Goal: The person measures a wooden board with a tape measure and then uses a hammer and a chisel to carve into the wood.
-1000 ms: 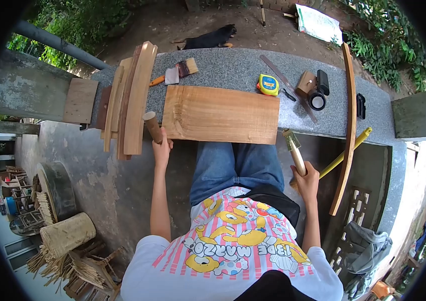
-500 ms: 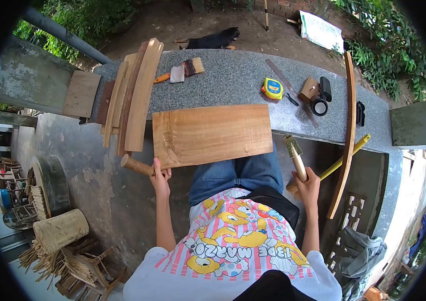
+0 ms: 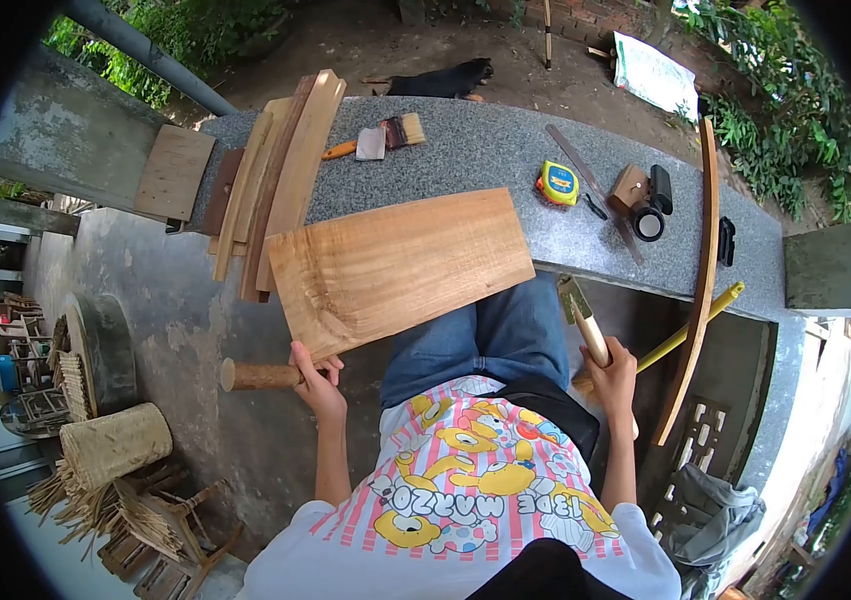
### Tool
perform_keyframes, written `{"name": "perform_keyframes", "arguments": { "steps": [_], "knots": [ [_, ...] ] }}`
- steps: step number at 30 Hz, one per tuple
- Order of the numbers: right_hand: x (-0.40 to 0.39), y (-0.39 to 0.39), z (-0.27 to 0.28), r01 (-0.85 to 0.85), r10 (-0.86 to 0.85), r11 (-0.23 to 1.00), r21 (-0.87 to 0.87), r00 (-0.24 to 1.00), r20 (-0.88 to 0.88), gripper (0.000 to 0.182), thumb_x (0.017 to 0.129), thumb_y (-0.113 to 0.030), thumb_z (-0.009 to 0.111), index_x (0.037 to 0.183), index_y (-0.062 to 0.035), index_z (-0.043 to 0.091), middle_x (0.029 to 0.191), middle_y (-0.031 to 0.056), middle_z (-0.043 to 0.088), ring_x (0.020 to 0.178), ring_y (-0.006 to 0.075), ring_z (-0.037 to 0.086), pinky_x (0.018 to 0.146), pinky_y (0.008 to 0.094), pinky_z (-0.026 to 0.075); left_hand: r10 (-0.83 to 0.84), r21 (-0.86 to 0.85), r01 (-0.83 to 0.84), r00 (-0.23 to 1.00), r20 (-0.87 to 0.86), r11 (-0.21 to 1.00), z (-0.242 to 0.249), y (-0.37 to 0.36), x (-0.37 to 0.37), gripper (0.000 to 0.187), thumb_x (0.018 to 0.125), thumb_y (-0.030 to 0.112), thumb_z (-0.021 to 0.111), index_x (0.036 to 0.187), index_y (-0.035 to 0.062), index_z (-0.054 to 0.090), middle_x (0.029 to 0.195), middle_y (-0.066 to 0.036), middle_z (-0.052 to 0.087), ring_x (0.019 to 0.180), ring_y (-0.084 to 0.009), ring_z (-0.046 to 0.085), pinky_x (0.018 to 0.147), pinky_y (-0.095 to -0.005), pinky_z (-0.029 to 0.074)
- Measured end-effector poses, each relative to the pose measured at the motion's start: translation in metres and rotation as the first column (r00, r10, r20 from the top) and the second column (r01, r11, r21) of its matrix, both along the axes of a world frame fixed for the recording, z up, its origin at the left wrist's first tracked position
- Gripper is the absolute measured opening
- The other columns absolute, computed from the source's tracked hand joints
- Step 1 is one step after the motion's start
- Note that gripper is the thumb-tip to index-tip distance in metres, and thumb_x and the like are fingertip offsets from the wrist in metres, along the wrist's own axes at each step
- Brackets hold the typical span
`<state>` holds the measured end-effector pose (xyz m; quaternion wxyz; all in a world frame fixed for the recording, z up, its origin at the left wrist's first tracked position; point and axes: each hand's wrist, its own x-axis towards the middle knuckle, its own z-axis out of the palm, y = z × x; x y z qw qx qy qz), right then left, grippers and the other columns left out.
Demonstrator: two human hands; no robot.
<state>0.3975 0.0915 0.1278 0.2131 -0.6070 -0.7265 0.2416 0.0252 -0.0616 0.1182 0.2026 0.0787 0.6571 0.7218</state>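
So the wooden board [image 3: 400, 275] sat at a slant, far side over the edge of the granite worktop [image 3: 455, 150], near side over the person's jeans [image 3: 525, 325]. Couldn't tell if it actually rested on them. The left hand [image 3: 321, 382] was doing double duty: fingers curled round a stubby wooden rod [image 3: 257, 376], thumb up at the board's near left corner, probably to steady it without putting the rod down. The right hand [image 3: 611, 374] was wrapped round the pale handle of a chisel-like tool [image 3: 588, 328], blade pointing away from the body, which looked like the safer way to hold it. The tape measure [image 3: 556, 184], metal ruler [image 3: 575, 152] and paintbrush [image 3: 403, 131] lay farther back, I'd guess to stay reachable but out of the board's way. The wood strips [image 3: 290, 175] on the left overhung the near edge, likely just too long.
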Motion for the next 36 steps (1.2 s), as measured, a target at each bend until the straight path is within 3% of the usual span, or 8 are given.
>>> {"name": "perform_keyframes", "arguments": {
  "steps": [8, 15, 23, 27, 29, 33, 35, 36],
  "knots": [
    [0.001, 0.0, 0.0, 0.054, -0.054, 0.996, -0.078, 0.998, -0.008, 0.023, 0.075, -0.014, 0.076, 0.08, 0.0016, 0.061, 0.066, 0.0218, 0.057, 0.061, 0.04, 0.053, 0.059, 0.042, 0.043, 0.094, 0.045, -0.091, 0.994, -0.056, 0.995, 0.018, 0.042, 0.027, 0.031, 0.102, 0.037, 0.043, 0.097, 0.0063, 0.049, 0.064, -0.006, 0.059, 0.044, -0.0052, 0.041, 0.042, -0.0186, 0.024],
    [0.003, -0.001, 0.001, 0.082, -0.085, 0.995, -0.059, 0.995, -0.049, 0.022, 0.075, -0.013, 0.076, 0.082, 0.0021, 0.062, 0.065, 0.0215, 0.056, 0.059, 0.0396, 0.052, 0.058, 0.0413, 0.042, -0.254, 0.072, 0.249, 0.964, 0.075, 0.966, 0.022, 0.067, 0.07, 0.027, 0.099, 0.025, 0.051, 0.1, -0.0012, 0.058, 0.087, -0.016, 0.07, 0.046, -0.0032, 0.043, 0.042, -0.0174, 0.026],
    [0.0, 0.002, 0.005, 0.06, -0.067, 0.995, -0.079, 0.995, -0.08, 0.02, 0.078, -0.014, 0.076, 0.082, 0.0013, 0.063, 0.054, 0.0113, 0.054, 0.044, 0.019, 0.054, 0.047, 0.0343, 0.041, -0.767, -0.14, 0.778, 0.627, 0.133, 0.612, -0.025, 0.083, 0.095, 0.034, 0.091, 0.031, 0.066, 0.079, -0.0008, 0.072, 0.065, -0.004, 0.069, 0.05, 0.0023, 0.036, 0.044, -0.0214, 0.026],
    [0.005, 0.0, 0.001, 0.059, -0.062, 0.997, -0.042, 0.996, -0.071, 0.02, 0.079, -0.014, 0.075, 0.083, 0.0017, 0.063, 0.054, 0.0111, 0.054, 0.045, 0.0197, 0.054, 0.048, 0.0336, 0.042, -0.819, -0.215, 0.809, 0.57, 0.062, 0.547, -0.055, 0.099, 0.113, 0.035, 0.091, 0.032, 0.066, 0.082, -0.002, 0.072, 0.065, -0.005, 0.069, 0.051, -0.001, 0.047, 0.047, -0.0237, 0.035],
    [0.005, -0.002, 0.006, 0.096, -0.102, 0.992, -0.079, 0.992, -0.079, 0.02, 0.079, -0.013, 0.074, 0.083, 0.0022, 0.062, 0.056, 0.0111, 0.055, 0.047, 0.0193, 0.056, 0.048, 0.0332, 0.042, -0.803, -0.158, 0.787, 0.584, -0.122, 0.596, -0.071, 0.107, 0.12, 0.033, 0.092, 0.03, 0.065, 0.085, -0.0008, 0.073, 0.06, -0.001, 0.065, 0.051, -0.0024, 0.049, 0.047, -0.0236, 0.037],
    [0.008, -0.004, 0.008, 0.106, -0.115, 0.99, -0.095, 0.988, -0.1, 0.02, 0.08, -0.012, 0.074, 0.083, 0.0028, 0.062, 0.056, 0.0106, 0.054, 0.049, 0.0181, 0.057, 0.049, 0.0324, 0.042, -0.844, -0.186, 0.824, 0.524, -0.109, 0.536, -0.065, 0.113, 0.117, 0.031, 0.091, 0.028, 0.066, 0.083, -0.0017, 0.072, 0.063, -0.003, 0.066, 0.058, -0.0048, 0.056, 0.051, -0.025, 0.042],
    [0.007, -0.002, 0.013, 0.089, -0.104, 0.989, -0.121, 0.987, -0.121, 0.02, 0.08, -0.012, 0.074, 0.082, 0.003, 0.061, 0.057, 0.0094, 0.054, 0.049, 0.0153, 0.056, 0.049, 0.0314, 0.042, -0.931, -0.321, 0.879, 0.363, -0.026, 0.352, -0.055, 0.113, 0.11, 0.025, 0.088, 0.024, 0.07, 0.082, -0.0003, 0.071, 0.064, -0.008, 0.067, 0.058, -0.0097, 0.06, 0.052, -0.0275, 0.043],
    [0.005, -0.001, 0.017, 0.086, -0.101, 0.988, -0.125, 0.988, -0.121, 0.02, 0.08, -0.012, 0.074, 0.082, 0.003, 0.061, 0.057, 0.0094, 0.054, 0.049, 0.0153, 0.056, 0.049, 0.0314, 0.042, -0.93, -0.323, 0.878, 0.366, -0.023, 0.353, -0.046, 0.112, 0.107, 0.025, 0.088, 0.024, 0.07, 0.082, -0.0003, 0.071, 0.064, -0.008, 0.067, 0.058, -0.0097, 0.06, 0.052, -0.0275, 0.043]
  ]
}}
